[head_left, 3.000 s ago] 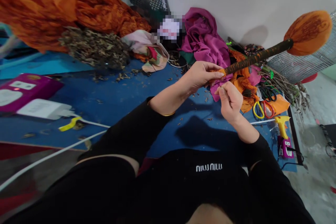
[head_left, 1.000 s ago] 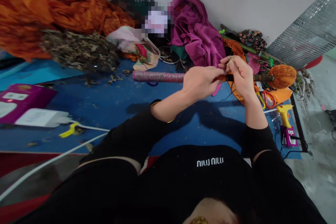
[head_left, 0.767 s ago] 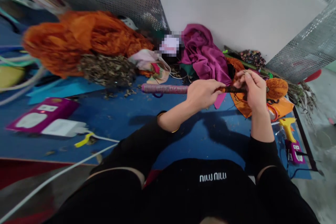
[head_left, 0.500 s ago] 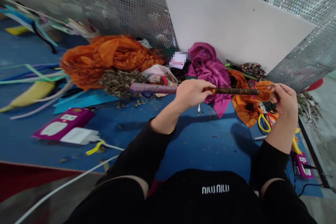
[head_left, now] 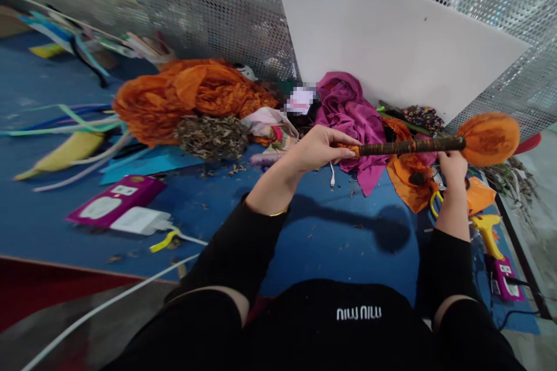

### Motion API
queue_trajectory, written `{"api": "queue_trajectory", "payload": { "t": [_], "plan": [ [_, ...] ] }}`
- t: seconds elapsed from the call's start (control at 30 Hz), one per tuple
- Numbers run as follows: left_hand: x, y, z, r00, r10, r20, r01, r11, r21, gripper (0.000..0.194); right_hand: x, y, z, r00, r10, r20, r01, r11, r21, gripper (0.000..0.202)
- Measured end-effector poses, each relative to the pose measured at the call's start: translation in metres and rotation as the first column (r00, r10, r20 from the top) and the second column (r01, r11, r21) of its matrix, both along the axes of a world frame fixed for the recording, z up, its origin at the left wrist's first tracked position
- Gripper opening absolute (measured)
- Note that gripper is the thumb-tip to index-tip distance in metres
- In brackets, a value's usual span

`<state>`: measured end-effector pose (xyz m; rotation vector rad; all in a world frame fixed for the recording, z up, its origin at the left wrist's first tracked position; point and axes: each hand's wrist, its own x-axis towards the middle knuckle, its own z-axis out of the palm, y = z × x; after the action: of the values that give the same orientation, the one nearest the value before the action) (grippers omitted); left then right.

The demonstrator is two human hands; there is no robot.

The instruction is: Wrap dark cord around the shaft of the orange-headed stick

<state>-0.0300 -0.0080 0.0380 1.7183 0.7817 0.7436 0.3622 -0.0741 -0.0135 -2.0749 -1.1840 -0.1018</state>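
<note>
My left hand (head_left: 319,148) is closed around the middle of a stick (head_left: 404,146) wrapped in dark brown and orange, held level above the table. At its right end sits a round orange ball (head_left: 489,138) that looks like gathered cloth. A purple end piece (head_left: 265,159), in line with the stick, shows left of that hand, partly covered by the wrist. My right hand (head_left: 453,167) is just under the stick near the ball; most of its fingers are hidden or too small to read. Below, scissors with yellow handles (head_left: 435,204) lie close to the right wrist.
Orange cloth (head_left: 191,90), dried plant bits (head_left: 212,138) and magenta cloth (head_left: 348,107) line the back. A purple power strip (head_left: 115,200) with a white plug lies left. On the right is a yellow glue gun (head_left: 487,235). A white board (head_left: 391,29) leans behind.
The orange ball has swung into full view as the stick shifted right. My right hand has moved left and down from the thin strand it pinched beyond the stick's end.
</note>
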Motion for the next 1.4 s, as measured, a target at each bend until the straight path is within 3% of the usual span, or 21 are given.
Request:
{"api": "queue_trajectory", "payload": {
  "t": [0.07,0.1,0.17,0.23,0.3,0.4,0.5,0.57,0.63,0.7,0.77,0.83,0.9,1.0,1.07,1.27,1.4],
  "plan": [
    [0.007,-0.009,0.004,0.997,0.034,0.071,-0.031,0.999,-0.039,0.035,-0.021,0.002,0.006,0.997,-0.008,0.077,0.008,1.0,-0.004,0.027],
    [0.011,-0.013,0.005,0.994,0.054,0.1,-0.05,0.998,-0.048,0.033,-0.035,0.003,0.009,0.995,0.049,0.086,-0.051,0.999,0.017,0.027],
    [0.017,-0.02,0.007,0.985,0.092,0.145,-0.082,0.994,-0.072,0.031,-0.068,0.004,0.013,0.956,0.293,0.036,-0.295,0.952,0.083,0.03],
    [0.022,-0.025,0.006,0.978,0.108,0.177,-0.09,0.99,-0.106,0.03,-0.105,0.004,0.013,0.808,0.565,-0.165,-0.531,0.821,0.212,0.037],
    [0.025,-0.027,0.004,0.973,0.1,0.207,-0.071,0.987,-0.142,0.03,-0.137,0.003,0.008,0.597,0.733,-0.327,-0.666,0.68,0.309,0.043],
    [0.027,-0.028,0.001,0.964,0.084,0.251,-0.041,0.984,-0.171,0.03,-0.166,-0.005,0.005,0.514,0.763,-0.392,-0.72,0.632,0.287,0.044],
    [0.028,-0.027,0.0,0.952,0.108,0.287,-0.059,0.983,-0.174,0.031,-0.175,-0.02,0.015,0.587,0.771,-0.247,-0.728,0.636,0.256,0.04],
    [0.03,-0.026,0.0,0.945,0.134,0.299,-0.083,0.98,-0.179,0.029,-0.178,-0.031,0.023,0.65,0.758,-0.058,-0.7,0.627,0.342,0.036],
    [0.032,-0.026,-0.001,0.939,0.151,0.308,-0.092,0.976,-0.198,0.026,-0.181,-0.037,0.028,0.672,0.734,0.098,-0.683,0.565,0.463,0.029],
    [0.035,-0.026,-0.003,0.938,0.155,0.309,-0.082,0.968,-0.235,0.022,-0.185,-0.038,0.028,0.625,0.771,0.125,-0.691,0.472,0.548,0.029],
    [0.039,-0.026,-0.005,0.941,0.147,0.305,-0.058,0.958,-0.281,0.02,-0.19,-0.034,0.022,0.509,0.859,0.048,-0.696,0.379,0.61,0.032],
    [0.044,-0.028,-0.007,0.945,0.127,0.3,-0.025,0.947,-0.321,0.02,-0.195,-0.029,0.017,0.389,0.919,-0.069,-0.644,0.325,0.692,0.035],
    [0.047,-0.029,-0.008,0.948,0.111,0.299,0.001,0.936,-0.351,0.023,-0.198,-0.026,0.014,0.364,0.912,-0.186,-0.54,0.37,0.756,0.042],
    [0.05,-0.03,-0.009,0.941,0.127,0.312,0.003,0.923,-0.386,0.024,-0.201,-0.026,0.016,0.456,0.82,-0.346,-0.384,0.532,0.755,0.053],
    [0.05,-0.03,-0.01,0.931,0.148,0.333,-0.003,0.917,-0.4,0.02,-0.202,-0.029,0.019,0.494,0.775,-0.393,-0.334,0.587,0.738,0.055],
    [0.049,-0.026,-0.016,0.922,0.167,0.35,0.01,0.892,-0.452,0.019,-0.208,-0.039,0.02,0.577,0.714,-0.398,-0.347,0.655,0.672,0.057],
    [0.05,-0.023,-0.018,0.926,0.144,0.348,0.024,0.9,-0.435,0.018,-0.212,-0.043,0.016,0.581,0.716,-0.386,-0.382,0.659,0.648,0.053]
  ]
}}
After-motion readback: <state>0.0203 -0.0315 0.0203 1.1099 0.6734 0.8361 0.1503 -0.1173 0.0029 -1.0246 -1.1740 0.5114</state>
